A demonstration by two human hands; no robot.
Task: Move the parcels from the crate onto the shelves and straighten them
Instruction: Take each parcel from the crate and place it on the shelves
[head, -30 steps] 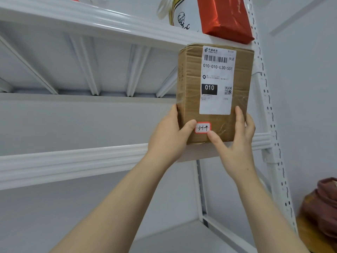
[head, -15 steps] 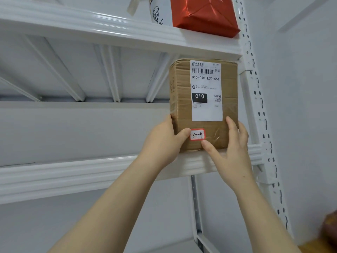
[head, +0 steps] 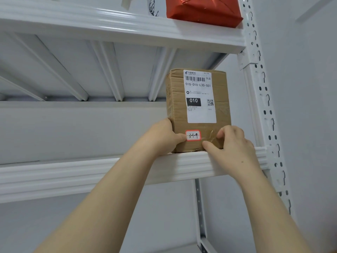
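Observation:
A brown cardboard parcel (head: 176, 106) with a white postal label and a small red-edged sticker stands upright on the middle shelf (head: 91, 173), at its right end near the front edge. My left hand (head: 164, 136) grips its lower left corner, thumb on the front and fingers round the side. My right hand (head: 232, 147) is in front of the lower right corner with curled fingers against the face and the thumb low on the front. The crate is out of view.
A red wrapped parcel (head: 202, 11) and a white printed bag (head: 155, 8) sit on the shelf above. The white perforated upright (head: 263, 106) stands just right of the brown parcel. A grey wall lies behind and to the right.
The parcel has come down and back to stand on the middle shelf. My right hand's fingers have left the parcel's right side and curled against its front.

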